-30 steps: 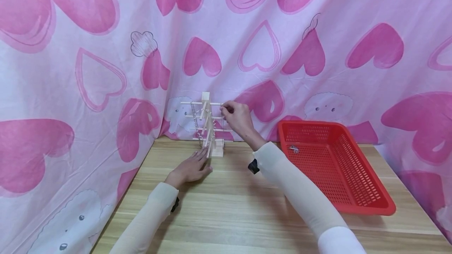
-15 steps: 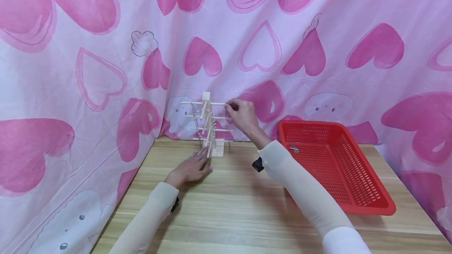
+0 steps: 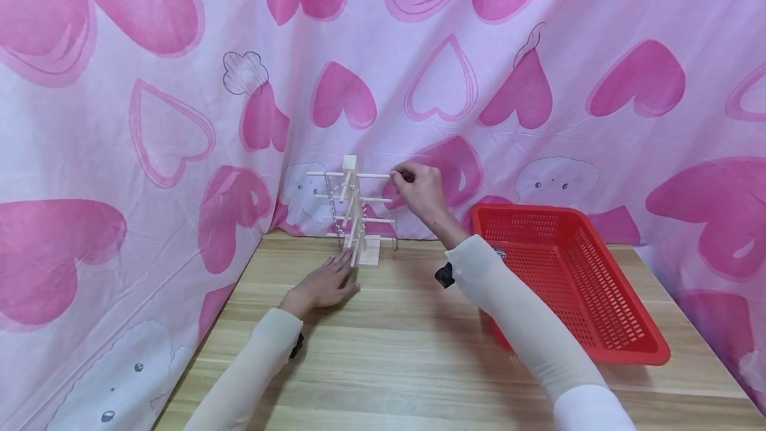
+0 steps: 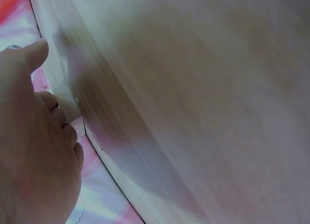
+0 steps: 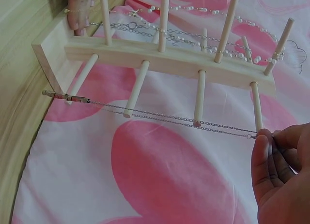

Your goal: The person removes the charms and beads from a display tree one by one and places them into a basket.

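A pale wooden jewelry stand (image 3: 350, 163) with several rows of pegs stands at the back of the table. At the tip of its top right peg, my right hand (image 3: 419, 188) pinches a thin silver necklace (image 5: 65, 96), whose doubled chain hangs past the lower peg tips to a beaded, bar-like pendant. My left hand (image 3: 323, 285) lies flat with fingers extended at the stand's foot; the left wrist view shows its palm side. Over other pegs hang a pearl-beaded necklace (image 5: 256, 58) and a silver chain (image 3: 328, 191).
To the right, a red plastic basket (image 3: 649, 351) sits on the wood-grain table (image 3: 383, 364). Inside it lies a small silvery item (image 3: 501, 253), partly covered by my right sleeve. A pink heart-print cloth (image 3: 449, 78) hangs behind the table and along its left side.
My right hand has slid rightward along the top peg to its tip, carrying the necklace outward, so the chain hangs farther from the post. My left hand stays in place.
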Demonstrator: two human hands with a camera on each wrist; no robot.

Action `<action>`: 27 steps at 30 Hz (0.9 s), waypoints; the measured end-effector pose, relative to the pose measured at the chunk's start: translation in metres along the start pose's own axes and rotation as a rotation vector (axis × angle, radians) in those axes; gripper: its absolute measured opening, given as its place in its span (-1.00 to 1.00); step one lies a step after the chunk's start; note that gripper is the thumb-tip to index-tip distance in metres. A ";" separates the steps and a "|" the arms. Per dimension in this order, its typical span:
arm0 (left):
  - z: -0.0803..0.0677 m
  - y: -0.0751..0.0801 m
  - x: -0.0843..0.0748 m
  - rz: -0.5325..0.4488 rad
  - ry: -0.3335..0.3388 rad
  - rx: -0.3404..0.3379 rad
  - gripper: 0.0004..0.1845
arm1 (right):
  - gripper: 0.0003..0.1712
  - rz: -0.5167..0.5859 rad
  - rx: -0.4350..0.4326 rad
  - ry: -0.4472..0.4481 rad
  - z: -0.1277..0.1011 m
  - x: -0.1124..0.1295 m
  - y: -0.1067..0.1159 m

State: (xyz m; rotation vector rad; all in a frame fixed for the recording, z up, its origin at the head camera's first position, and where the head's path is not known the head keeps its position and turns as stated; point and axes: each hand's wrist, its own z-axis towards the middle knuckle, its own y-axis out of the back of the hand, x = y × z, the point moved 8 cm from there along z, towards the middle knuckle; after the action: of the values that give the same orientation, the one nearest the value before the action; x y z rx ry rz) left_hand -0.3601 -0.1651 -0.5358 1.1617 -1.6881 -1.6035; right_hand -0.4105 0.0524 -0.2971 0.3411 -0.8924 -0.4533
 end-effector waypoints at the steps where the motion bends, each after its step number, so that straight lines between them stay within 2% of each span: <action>1: 0.000 0.000 0.000 0.001 0.000 0.000 -0.12 | -0.84 0.000 -0.003 0.004 0.000 0.000 0.001; 12: 0.000 0.001 -0.001 -0.002 0.003 -0.005 -0.12 | -0.83 0.004 -0.041 0.021 0.003 -0.003 0.013; 19: 0.000 0.001 -0.001 -0.016 0.005 -0.009 -0.13 | -0.83 0.018 -0.031 0.023 0.004 -0.005 0.019; 27: -0.001 0.002 -0.002 -0.018 -0.001 -0.012 -0.12 | -0.82 -0.015 -0.048 0.014 0.006 -0.010 0.033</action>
State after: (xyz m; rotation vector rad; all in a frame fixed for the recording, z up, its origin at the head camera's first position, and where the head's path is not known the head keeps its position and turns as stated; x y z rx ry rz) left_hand -0.3590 -0.1637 -0.5337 1.1739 -1.6714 -1.6232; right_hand -0.4129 0.0846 -0.2849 0.3066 -0.8648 -0.4847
